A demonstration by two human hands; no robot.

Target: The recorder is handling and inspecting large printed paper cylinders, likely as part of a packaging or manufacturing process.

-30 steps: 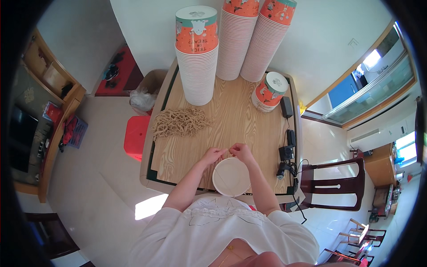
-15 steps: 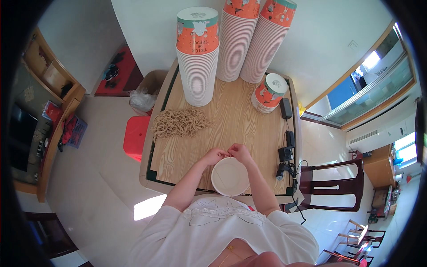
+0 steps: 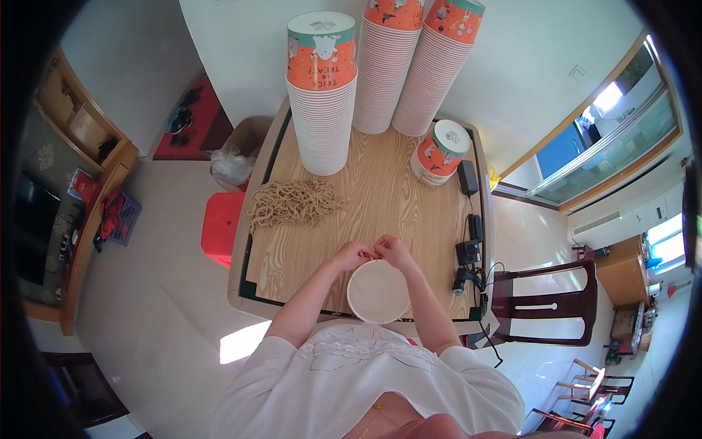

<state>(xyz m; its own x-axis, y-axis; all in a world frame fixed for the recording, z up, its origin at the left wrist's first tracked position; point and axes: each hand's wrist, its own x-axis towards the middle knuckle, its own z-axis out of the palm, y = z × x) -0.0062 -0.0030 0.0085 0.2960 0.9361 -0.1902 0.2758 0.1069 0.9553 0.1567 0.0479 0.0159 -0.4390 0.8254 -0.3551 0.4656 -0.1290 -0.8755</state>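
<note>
A white paper bucket (image 3: 378,300) stands at the table's near edge, close against my body, its open mouth facing up. My left hand (image 3: 355,254) and my right hand (image 3: 393,251) meet at its far rim. Both have their fingers pinched together, nearly touching each other. Whatever lies between the fingertips is too small to make out. A faint thin line, perhaps a cord, shows inside the bucket. Farther left on the table lies a tangled heap of beige cords (image 3: 296,205), apart from my hands.
At the back rise a tall stack of upturned orange-and-green paper buckets (image 3: 322,110) and two more stacks behind it. A short stack (image 3: 442,152) sits right of them. Black adapters (image 3: 466,253) and cables line the right edge. A red stool (image 3: 221,225) and dark chair (image 3: 548,304) flank the table.
The thin line inside the bucket lies differently and looks fainter than before. My hands stay at the far rim, with only slight finger movement.
</note>
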